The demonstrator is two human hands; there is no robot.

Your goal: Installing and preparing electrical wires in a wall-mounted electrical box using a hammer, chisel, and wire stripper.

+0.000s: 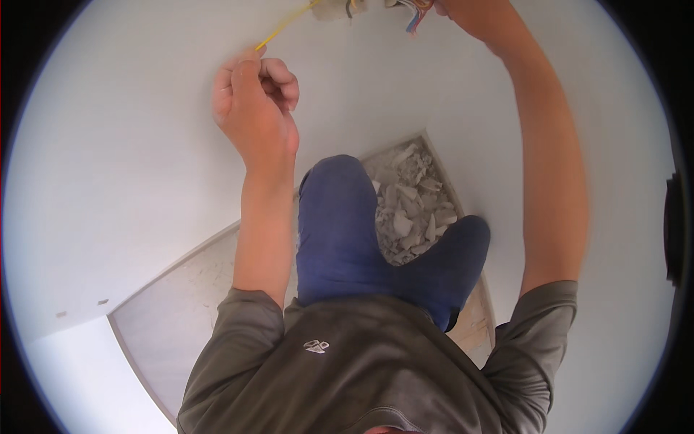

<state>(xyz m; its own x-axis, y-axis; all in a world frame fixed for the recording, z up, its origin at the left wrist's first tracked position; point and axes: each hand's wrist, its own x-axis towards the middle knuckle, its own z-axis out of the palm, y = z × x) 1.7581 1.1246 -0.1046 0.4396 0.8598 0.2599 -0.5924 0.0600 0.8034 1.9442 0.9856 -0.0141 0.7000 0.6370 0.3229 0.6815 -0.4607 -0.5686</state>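
Note:
A thin yellow wire [285, 27] runs taut from a rough opening [336, 9] in the wall at the top of the head view. Its lower end is pinched between the thumb and forefinger of my left hand [254, 101], while the other fingers curl into the palm. At the upper edge, my right hand [463, 13] reaches a bundle of red, blue and white wires [415, 16]. The fingers that show there are closed against the bundle; the rest are cut off by the frame. A short dark wire [349, 9] sticks out of the opening between my hands.
Pale walls [144, 145] meet in a corner in front of me. Broken plaster and rubble [412, 206] lie on the floor in that corner, around my knees in blue trousers [336, 231]. Dusty floor [181, 296] stretches to the left along the wall's foot.

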